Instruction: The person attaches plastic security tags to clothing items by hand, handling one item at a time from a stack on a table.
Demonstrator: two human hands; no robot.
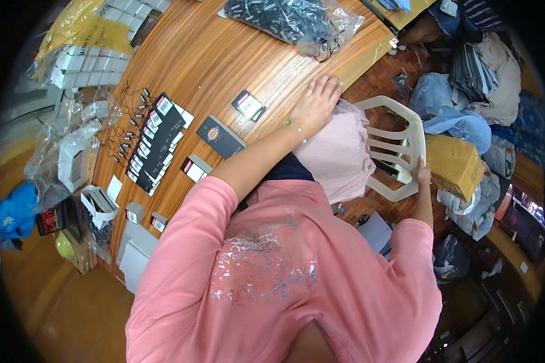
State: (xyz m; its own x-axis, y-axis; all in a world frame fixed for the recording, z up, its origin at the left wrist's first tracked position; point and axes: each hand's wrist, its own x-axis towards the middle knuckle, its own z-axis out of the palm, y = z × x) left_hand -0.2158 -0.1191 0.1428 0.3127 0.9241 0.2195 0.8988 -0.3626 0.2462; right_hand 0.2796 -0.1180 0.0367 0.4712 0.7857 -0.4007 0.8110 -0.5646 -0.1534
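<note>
The left hand [318,104] is laid flat, unclenched, at the wooden table [191,54]'s edge. The white plastic chair [415,138] is grasped by the right hand [423,174].

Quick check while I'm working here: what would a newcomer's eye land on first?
Probably the pink shirt filling the lower middle, its front flecked with white and blue. Next, the off-white plastic chair right of centre, with pale pink cloth on it and the right hand at its backrest. Then the overlapping black cards on the left part of the striped wooden table.
</note>
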